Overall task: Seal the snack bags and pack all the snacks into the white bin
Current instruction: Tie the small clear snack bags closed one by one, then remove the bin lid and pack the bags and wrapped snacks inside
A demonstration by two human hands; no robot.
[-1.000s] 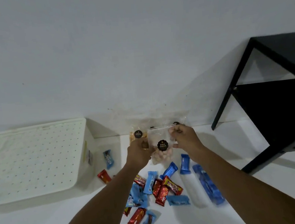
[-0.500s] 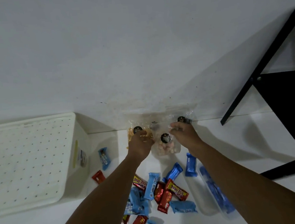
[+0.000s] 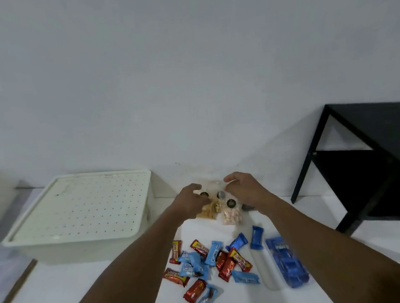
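Clear snack bags (image 3: 218, 197) between outstretched hands

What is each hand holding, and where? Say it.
The right hand pinches the top edge of a clear snack bag. The left hand rests by the bags; its hold cannot be told.

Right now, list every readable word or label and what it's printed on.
"Beng-beng": red wrapper left of the pile.
Blue wrappers: white lettering, too blurred.
Long blue pack: letters, not legible.
Round black stickers on clear snack bags: too small.
White bin side label: unreadable.
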